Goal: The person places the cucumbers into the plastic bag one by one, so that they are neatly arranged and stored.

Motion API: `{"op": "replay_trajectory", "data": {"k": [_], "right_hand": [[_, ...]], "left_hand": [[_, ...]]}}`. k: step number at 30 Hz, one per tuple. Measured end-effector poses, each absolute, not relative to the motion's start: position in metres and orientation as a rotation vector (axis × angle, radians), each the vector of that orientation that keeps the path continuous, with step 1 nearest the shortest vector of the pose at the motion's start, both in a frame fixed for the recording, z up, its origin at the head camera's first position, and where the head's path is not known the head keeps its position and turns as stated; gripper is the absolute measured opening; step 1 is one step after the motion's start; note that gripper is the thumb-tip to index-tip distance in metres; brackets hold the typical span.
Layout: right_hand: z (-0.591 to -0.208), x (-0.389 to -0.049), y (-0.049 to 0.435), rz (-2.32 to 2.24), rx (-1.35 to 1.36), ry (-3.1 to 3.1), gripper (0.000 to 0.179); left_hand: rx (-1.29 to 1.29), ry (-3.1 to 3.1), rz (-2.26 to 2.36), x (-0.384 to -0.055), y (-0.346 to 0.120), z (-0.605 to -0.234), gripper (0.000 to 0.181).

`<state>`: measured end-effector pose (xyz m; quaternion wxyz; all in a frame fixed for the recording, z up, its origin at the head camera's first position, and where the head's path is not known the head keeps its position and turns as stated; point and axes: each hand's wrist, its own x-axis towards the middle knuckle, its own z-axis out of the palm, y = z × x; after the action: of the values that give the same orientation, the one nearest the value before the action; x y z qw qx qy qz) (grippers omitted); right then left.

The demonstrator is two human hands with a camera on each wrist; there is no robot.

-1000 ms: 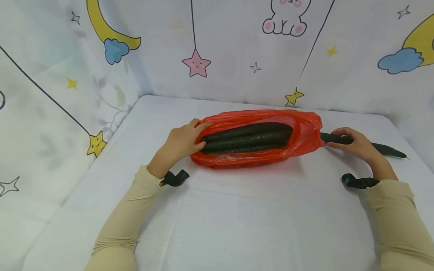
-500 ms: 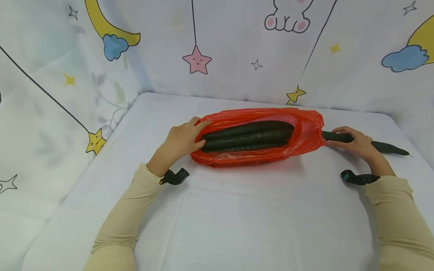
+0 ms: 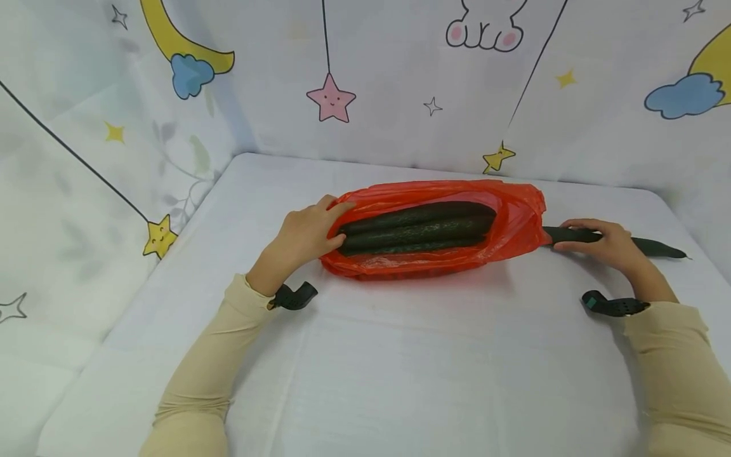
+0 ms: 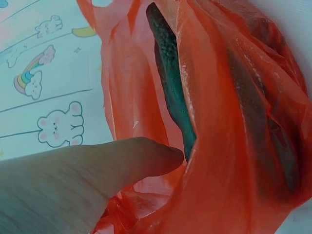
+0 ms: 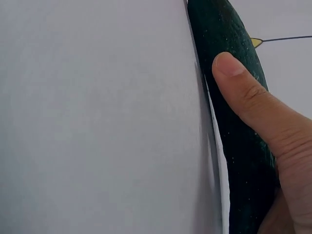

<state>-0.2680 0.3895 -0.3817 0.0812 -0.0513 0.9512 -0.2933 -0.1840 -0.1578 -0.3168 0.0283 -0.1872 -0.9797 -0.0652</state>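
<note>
A red plastic bag (image 3: 516, 219) lies on its side across the far part of the table. Several dark green cucumbers (image 3: 422, 227) show through its opening. At the bag's left end my left hand (image 3: 302, 233) holds the edge, fingers spread over the far rim. The left wrist view has its thumb (image 4: 156, 157) inside the opening, by a cucumber's tip (image 4: 187, 146). Off the bag's right end, my right hand (image 3: 612, 244) grips another cucumber (image 3: 659, 248) around its middle. In the right wrist view the thumb lies along that cucumber's (image 5: 214, 24) near side.
White cloth covers the table (image 3: 411, 362). Behind it hangs a white curtain (image 3: 388, 57) printed with stars, moons and clouds. Each wrist wears a small black camera; the left camera (image 3: 294, 297) and the right camera (image 3: 613, 305) sit just above the cloth.
My right hand has slid slightly right along the loose cucumber. The left hand and the bag stay in place, and the head view has tilted down and shifted a little.
</note>
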Motion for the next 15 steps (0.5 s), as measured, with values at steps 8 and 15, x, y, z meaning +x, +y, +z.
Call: {"op": "replay_trajectory", "data": {"k": [8, 15], "right_hand": [[-0.377, -0.261, 0.387, -0.838, -0.169, 2.806, 0.071], [-0.373, -0.254, 0.381, -0.808, -0.266, 2.819, 0.068]], "left_hand": [[-0.574, -3.032, -0.201, -0.182, -0.157, -0.313, 0.060], [-0.575, -3.031, -0.205, -0.182, -0.157, -0.314, 0.060]]}}
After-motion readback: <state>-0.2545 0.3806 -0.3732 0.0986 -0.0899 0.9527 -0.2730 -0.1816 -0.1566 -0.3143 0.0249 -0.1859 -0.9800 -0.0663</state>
